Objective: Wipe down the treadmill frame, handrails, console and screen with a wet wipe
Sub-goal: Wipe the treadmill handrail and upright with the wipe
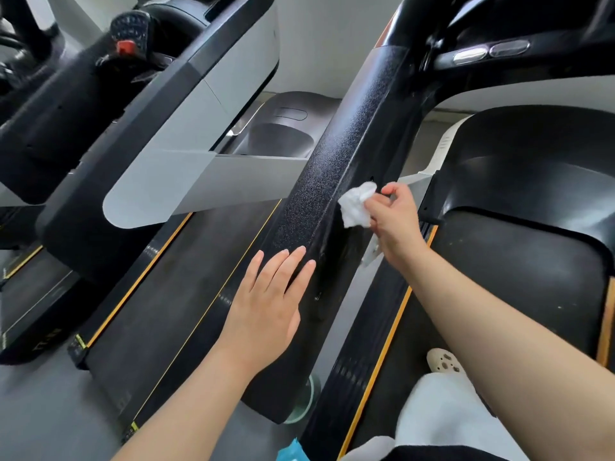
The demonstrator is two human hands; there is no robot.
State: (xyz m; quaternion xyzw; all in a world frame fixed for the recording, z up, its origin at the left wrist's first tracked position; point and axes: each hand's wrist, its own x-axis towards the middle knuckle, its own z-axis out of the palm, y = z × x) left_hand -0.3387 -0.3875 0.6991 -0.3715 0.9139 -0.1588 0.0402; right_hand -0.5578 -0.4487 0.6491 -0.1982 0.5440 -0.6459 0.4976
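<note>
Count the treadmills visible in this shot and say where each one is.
2. One black treadmill with a textured upright runs through the centre and right, where the right hand holds a crumpled white wet wipe. A second treadmill with grey-white handrails is at left. Others may be out of view.

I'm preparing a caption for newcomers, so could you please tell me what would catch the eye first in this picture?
First, the crumpled white wet wipe at centre, pinched by the right hand against the black textured treadmill upright. Just below it, the left hand rests flat, fingers straight, on the same upright. The orange-edged side rail runs down at lower right.
</note>
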